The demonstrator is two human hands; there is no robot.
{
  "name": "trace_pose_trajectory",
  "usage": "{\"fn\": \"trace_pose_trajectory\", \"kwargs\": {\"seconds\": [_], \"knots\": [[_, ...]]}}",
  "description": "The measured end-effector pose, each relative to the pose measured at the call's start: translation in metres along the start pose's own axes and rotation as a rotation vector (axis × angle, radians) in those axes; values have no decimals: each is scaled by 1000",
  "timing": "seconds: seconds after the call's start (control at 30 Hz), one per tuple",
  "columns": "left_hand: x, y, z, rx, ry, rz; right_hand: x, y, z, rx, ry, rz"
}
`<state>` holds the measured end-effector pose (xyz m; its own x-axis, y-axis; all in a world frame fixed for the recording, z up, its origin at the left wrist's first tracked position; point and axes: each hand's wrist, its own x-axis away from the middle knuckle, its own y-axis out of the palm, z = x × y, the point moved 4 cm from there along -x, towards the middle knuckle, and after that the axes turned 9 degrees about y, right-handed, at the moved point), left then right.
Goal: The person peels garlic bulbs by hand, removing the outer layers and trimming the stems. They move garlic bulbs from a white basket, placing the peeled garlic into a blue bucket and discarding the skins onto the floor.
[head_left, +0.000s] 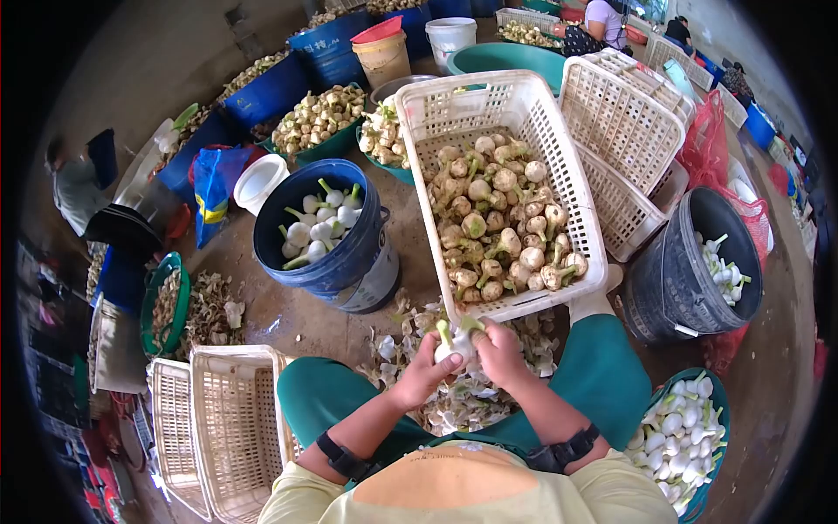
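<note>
A white, peeled garlic bulb (456,344) with a green stem is held between my two hands, just in front of the white crate. My left hand (427,371) is closed on its left side, thumb across the front. On the bulb's right, my right hand (496,351) grips it near the stem. The tall white crate (595,262) just beyond holds many brown, unpeeled bulbs (504,180). Beneath my hands, loose peelings (454,403) cover the floor between the knees.
A blue bucket (367,262) of white bulbs stands left, a dark bucket (650,288) right. White bulbs fill a green basket (723,415) at lower right. Empty crates (236,437) lean at lower left. People (602,22) are in the background, one (77,188) at left.
</note>
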<state>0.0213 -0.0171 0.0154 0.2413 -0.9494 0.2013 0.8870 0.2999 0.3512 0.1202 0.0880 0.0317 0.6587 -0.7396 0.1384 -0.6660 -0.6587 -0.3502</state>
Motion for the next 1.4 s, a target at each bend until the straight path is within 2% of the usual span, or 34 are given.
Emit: {"fn": "trace_pose_trajectory", "kwargs": {"seconds": [0.07, 0.1, 0.13, 0.2, 0.23, 0.3, 0.33, 0.37, 0.4, 0.43, 0.5, 0.57, 0.67, 0.73, 0.77, 0.83, 0.9, 0.97, 1.0, 1.03, 1.1, 1.13, 1.17, 1.23, 1.27, 1.3, 1.37, 1.4], "knots": [[0, -7, 4, 14, 56, -38, -4, -13, 6, 264, -158, 340], [0, -9, 7, 27, 115, -77, -6, -18, 14, 263, -156, 341], [0, -7, 8, 4, 58, -76, -8, -19, 17, 425, -224, 250], [1, -2, 5, -61, 91, -131, -15, -16, 28, 639, -284, 134], [2, 3, 3, -127, 121, -184, -15, -21, 26, 642, -282, 138], [4, 7, 0, -94, 117, -176, -12, -33, 15, 799, -351, 278], [4, 5, 1, -64, 131, -84, -9, -34, 4, 680, -376, 192], [5, 2, 1, -34, 141, 11, -7, -29, -1, 679, -373, 191], [2, -6, -3, -107, 253, 58, -2, -20, -8, 486, -472, 80], [3, -7, -7, -108, 252, 58, 2, -15, -15, 293, -570, -26], [6, -11, 0, -492, 482, 191, 2, -16, -20, 340, -605, -3], [9, -9, 9, -549, 472, 181, 4, -15, -25, 435, -670, 38], [10, -13, 14, -727, 348, 80, 7, -14, -33, 532, -705, 22], [5, -14, 11, -273, 272, -28, 6, -15, -34, 475, -692, 29], [5, -9, 14, -271, 273, -27, 5, -16, -34, 415, -681, 34], [8, 5, 16, 469, 73, -14, 6, -13, -39, 420, -702, 34], [6, -3, 9, 346, 36, -17, 6, -11, -40, 419, -718, 33], [0, -7, 6, -82, 3, -197, -1, -15, -38, 531, -723, 106], [0, -9, 6, -149, -62, -240, -6, -20, -35, 544, -669, 117], [2, -6, 8, -145, -64, -240, -11, -24, -32, 546, -667, 113], [9, 5, 12, -134, -28, -387, -23, -35, -18, 539, -571, 195], [12, 4, 11, -84, -98, -387, -30, -38, -5, 581, -379, 47], [14, 5, 14, -81, -105, -382, -29, -40, 3, 578, -374, 41], [11, 2, 24, -191, -14, -261, -28, -28, 42, 858, 40, -427], [7, -4, 23, -334, 32, -207, -22, -25, 47, 748, -21, -482], [4, -5, 25, -328, 32, -208, -16, -19, 43, 530, -306, -406], [-3, -8, 34, -827, 0, -221, -10, -9, 14, -139, 43, -624], [-5, -7, 38, -883, 15, -234, -14, -4, 9, -21, 66, -568]]}}
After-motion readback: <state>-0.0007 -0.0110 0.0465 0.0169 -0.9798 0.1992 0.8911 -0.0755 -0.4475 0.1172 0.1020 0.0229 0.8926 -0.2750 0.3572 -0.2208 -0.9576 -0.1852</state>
